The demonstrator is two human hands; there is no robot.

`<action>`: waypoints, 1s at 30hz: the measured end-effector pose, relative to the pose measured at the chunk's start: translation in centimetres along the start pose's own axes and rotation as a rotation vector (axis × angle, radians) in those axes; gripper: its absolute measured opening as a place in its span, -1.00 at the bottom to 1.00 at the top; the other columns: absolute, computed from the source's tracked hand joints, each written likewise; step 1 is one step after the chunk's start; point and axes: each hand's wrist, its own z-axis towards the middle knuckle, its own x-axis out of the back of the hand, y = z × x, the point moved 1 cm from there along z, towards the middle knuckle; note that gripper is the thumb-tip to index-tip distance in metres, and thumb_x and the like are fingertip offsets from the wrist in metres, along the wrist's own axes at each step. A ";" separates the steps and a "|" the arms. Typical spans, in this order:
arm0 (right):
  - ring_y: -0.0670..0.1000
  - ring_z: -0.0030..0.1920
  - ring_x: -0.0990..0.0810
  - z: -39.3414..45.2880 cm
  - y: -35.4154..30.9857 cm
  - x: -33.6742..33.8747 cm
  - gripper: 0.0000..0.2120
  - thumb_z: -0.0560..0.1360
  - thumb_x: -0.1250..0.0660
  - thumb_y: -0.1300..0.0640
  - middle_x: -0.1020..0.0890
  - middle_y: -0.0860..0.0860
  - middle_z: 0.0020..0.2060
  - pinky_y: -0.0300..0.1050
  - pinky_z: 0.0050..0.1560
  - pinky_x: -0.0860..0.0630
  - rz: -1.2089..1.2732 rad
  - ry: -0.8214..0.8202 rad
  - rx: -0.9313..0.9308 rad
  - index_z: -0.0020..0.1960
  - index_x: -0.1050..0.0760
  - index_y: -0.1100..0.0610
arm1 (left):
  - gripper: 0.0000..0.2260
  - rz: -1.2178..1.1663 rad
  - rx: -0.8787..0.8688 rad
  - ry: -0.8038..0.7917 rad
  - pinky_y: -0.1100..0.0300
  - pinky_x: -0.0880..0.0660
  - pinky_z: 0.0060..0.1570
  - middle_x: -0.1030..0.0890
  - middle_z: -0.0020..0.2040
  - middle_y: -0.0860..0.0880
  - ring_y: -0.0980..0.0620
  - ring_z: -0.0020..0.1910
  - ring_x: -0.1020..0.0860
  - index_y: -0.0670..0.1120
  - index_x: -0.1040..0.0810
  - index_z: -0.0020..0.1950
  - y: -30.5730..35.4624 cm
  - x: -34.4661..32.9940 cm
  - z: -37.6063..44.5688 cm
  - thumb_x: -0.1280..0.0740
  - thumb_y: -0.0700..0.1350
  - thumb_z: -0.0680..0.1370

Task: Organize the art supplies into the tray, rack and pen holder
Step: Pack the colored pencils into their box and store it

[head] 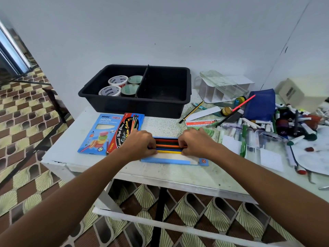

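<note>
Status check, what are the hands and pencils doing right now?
Left hand and right hand grip opposite ends of the pencils over their box. Tray holds four tapes. Nothing blocking.

White table [178,175], speckled top. Black tray [142,106] at 12 o'clock. Two pencil boxes [106,134] at 9 o'clock. Open blue box [170,161] at centre. Ruler [200,123], pencil [191,112], blue pouch [260,104] and marker heap [292,125] toward 2–3 o'clock.

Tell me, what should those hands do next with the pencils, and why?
Probably lift the coloured pencils together and carry them toward the black tray. Both hands, left and right, already pinch the bundle's ends, and the tray's right compartment sits empty.
</note>
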 end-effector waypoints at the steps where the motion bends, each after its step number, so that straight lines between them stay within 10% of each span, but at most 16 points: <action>1: -0.03 -0.08 -0.38 0.0 0.0 -0.1 -0.87 0.43 -0.41 0.09 -0.48 -0.08 -0.16 -0.05 -0.01 -0.21 -0.013 0.006 0.005 -0.15 -0.45 0.01 | -0.81 -0.002 0.004 -0.017 0.10 -0.45 0.01 -0.64 -0.17 0.06 0.17 -0.20 -0.45 -0.01 -0.69 -0.08 -0.1 0.0 0.0 -0.41 0.09 0.48; 15: 0.00 -0.17 -0.55 -1.9 7.3 3.0 -0.97 0.46 -0.36 0.15 -0.60 -0.03 -0.22 -0.02 -0.13 -0.53 0.421 0.269 -0.211 -0.15 -0.58 0.09 | -0.79 -0.277 -0.145 0.068 0.20 -0.48 -0.24 -0.64 -0.25 0.04 0.10 -0.28 -0.54 -0.10 -0.66 -0.09 5.4 0.2 7.2 -0.37 0.02 0.42; 30: -0.01 -0.05 -0.59 -6.4 29.1 6.6 -0.86 0.50 -0.33 0.22 -0.66 0.01 -0.06 -0.07 0.07 -0.53 0.432 0.383 -0.442 0.03 -0.61 0.14 | -0.53 -0.192 -0.388 0.077 0.02 -0.40 0.28 -0.57 0.23 -0.10 -0.08 0.25 -0.47 -0.14 -0.54 0.27 17.8 -3.7 23.8 -0.22 0.15 0.52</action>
